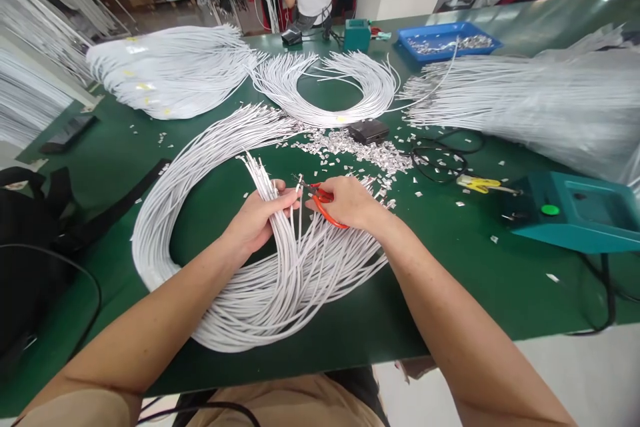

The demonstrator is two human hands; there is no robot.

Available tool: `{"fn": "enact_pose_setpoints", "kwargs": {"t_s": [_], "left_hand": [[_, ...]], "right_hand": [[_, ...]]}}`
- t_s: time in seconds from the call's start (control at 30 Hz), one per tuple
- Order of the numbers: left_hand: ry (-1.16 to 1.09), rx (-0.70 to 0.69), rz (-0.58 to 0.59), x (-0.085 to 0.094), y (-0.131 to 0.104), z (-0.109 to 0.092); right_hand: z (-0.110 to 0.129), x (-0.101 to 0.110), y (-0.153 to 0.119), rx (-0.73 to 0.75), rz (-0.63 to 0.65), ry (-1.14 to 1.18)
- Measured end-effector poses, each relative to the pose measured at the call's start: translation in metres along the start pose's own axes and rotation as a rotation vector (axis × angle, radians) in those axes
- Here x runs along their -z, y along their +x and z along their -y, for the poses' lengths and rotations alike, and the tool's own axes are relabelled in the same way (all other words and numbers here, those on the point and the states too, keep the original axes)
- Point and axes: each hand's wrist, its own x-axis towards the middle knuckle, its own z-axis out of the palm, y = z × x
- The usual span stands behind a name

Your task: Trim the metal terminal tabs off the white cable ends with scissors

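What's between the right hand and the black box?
In the head view, lots of tiny pale scraps lie on the green table between the right hand and the black box.

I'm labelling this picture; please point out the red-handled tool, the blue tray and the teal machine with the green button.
Red-handled tool (pixel 327 215): head view, on the lower handle.
Blue tray (pixel 477 52): head view, on its near wall.
Teal machine (pixel 575 217): head view, on its casing.
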Motion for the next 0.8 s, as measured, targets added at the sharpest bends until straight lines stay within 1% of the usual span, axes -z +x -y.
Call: {"fn": "enact_pose_setpoints", "kwargs": {"t_s": [0.13, 0.27, 0.47, 0.63, 0.8], "left_hand": [[0.046, -0.040, -0.011, 0.000, 0.000, 0.002], [0.094, -0.051, -0.033, -0.001, 0.000, 0.002], [0.097, -0.066, -0.060, -0.003, 0.003, 0.005], [0.089, -0.074, -0.081, -0.003, 0.006, 0.010], [0.063, -0.084, -0.040, -0.002, 0.007, 0.013]], "right_hand": [[-0.001, -0.002, -0.002, 0.019, -0.035, -0.114], [-0.003, -0.008, -0.003, 0.016, -0.049, -0.220], [-0.004, -0.013, -0.008, 0.038, -0.082, -0.384], [-0.004, -0.012, -0.011, 0.014, -0.067, -0.411], [-0.004, -0.010, -0.013, 0.005, -0.054, -0.385]]}}
